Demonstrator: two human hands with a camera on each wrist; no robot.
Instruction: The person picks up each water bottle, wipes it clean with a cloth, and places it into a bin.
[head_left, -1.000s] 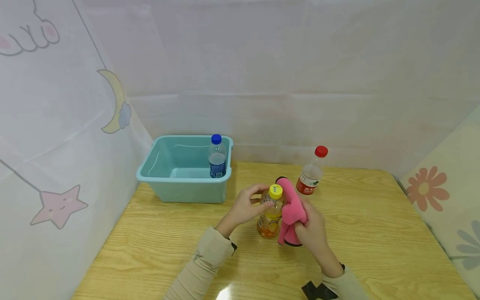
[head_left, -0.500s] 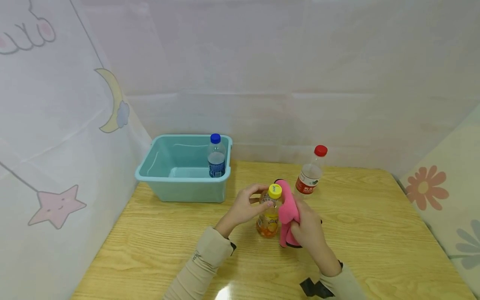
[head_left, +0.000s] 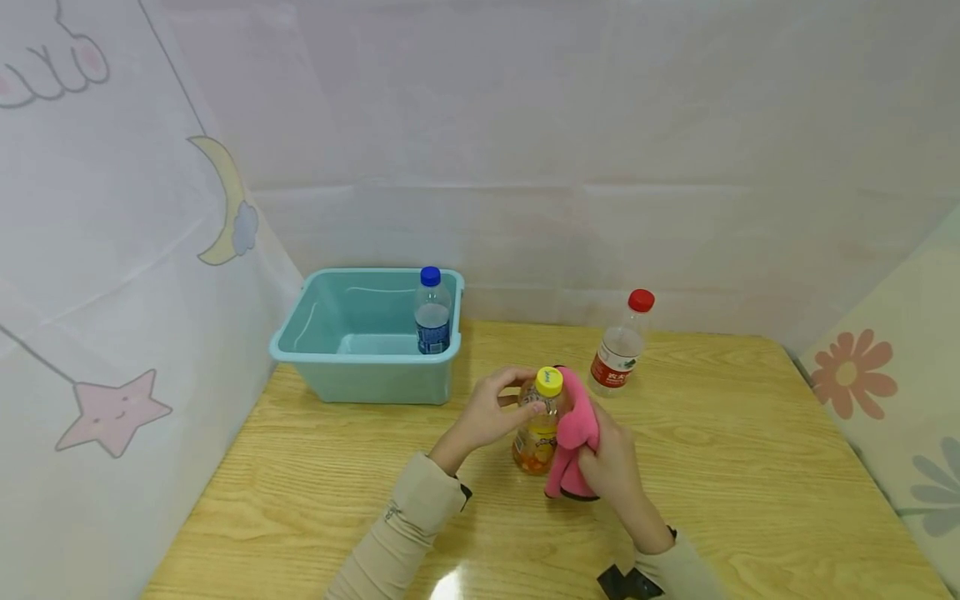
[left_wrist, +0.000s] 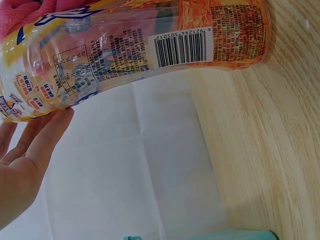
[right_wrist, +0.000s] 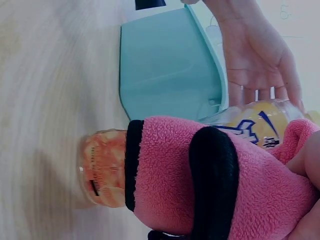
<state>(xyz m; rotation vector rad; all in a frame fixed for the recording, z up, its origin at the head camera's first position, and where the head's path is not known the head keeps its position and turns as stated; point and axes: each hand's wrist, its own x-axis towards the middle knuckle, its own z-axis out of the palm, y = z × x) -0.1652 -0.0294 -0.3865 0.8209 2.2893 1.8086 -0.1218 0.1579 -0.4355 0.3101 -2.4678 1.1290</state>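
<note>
Red-capped bottle (head_left: 618,360) beyond cloth (head_left: 577,427); room rightward

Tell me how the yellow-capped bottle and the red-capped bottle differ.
The left hand holds the yellow-capped bottle; the red-capped bottle stands unheld, farther back. The yellow-capped bottle shows orange toward its base; the red-capped bottle looks clear above its red-and-white label. Both are transparent and capped.

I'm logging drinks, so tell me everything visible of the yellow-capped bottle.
The yellow-capped bottle is clear, apparently plastic, with a yellow and blue printed label, a barcode and orange contents near the base. Its cap is on. It stands roughly upright on the wood-look table. The left hand's grip holds its upper part; the pink cloth appears to touch its side.
</note>
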